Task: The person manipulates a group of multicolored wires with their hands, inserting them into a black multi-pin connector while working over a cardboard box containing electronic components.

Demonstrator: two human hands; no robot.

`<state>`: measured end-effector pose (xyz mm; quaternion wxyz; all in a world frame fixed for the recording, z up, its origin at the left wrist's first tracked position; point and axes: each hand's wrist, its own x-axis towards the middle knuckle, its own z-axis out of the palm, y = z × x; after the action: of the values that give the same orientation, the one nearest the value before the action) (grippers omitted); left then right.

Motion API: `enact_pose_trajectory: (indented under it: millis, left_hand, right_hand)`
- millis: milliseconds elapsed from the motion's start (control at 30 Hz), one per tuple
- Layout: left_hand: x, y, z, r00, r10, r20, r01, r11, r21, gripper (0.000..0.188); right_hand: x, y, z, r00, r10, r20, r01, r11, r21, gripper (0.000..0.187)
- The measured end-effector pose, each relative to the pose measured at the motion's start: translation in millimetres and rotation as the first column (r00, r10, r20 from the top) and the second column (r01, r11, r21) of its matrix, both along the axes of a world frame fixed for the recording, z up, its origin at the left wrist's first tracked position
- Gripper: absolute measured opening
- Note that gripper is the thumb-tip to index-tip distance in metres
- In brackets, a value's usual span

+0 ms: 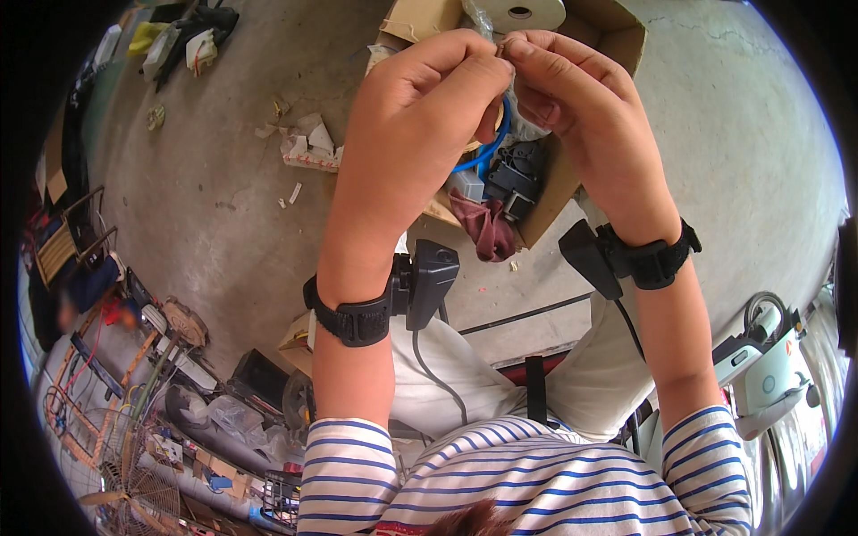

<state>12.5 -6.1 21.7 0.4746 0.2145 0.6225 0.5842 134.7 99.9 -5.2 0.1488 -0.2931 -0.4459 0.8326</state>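
Workpiece (502,50): small, brownish, located between the fingertips of our left hand (420,116) and right hand (590,107), over the open cardboard box (556,201); it is too small for us to identify. The left hand appears to pinch it between thumb and bent forefinger, remaining fingers curled inward. The right hand meets it from the opposite side, thumb and forefinger closed together; we cannot verify the hidden contact. For good control, we should press lightly and evenly, steadying one set of fingertips against the other. Clear plastic film (480,18) shows behind the fingertips; it could catch, so we should hold the pinch clear of it. Inside the box are a blue cable (507,125) and black parts (516,174), with a dark red cloth (487,228) at the near edge. A dropped piece may be hard to recover among these, so we should maintain a firm grip.
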Motion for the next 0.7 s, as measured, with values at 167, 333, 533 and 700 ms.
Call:
enact_pose_trajectory:
  millis: [167,333,533,700]
  left_hand:
    - [-0.7,-1.3,2.4,0.997,-0.064,-0.034,0.062,0.996,-0.059,0.018]
    - [0.7,-0.3,-0.1,0.999,-0.032,-0.005,0.032,0.999,-0.009,0.020]
    - [0.3,-1.3,0.0,0.998,-0.057,-0.008,0.056,0.998,-0.012,0.020]
    - [-3.7,-3.6,4.8,0.996,-0.073,0.052,0.077,0.993,-0.092,0.021]
  right_hand:
    - [-2.9,-2.7,2.8,0.999,-0.033,0.009,0.032,0.998,0.046,0.021]
    - [-1.2,-1.3,2.3,0.999,-0.004,-0.045,0.002,1.000,-0.031,0.020]
    - [-2.2,-2.8,4.0,1.000,-0.005,0.017,0.005,1.000,0.014,0.021]
    - [-0.4,-1.3,3.7,0.996,0.017,0.085,-0.034,0.979,0.200,0.024]
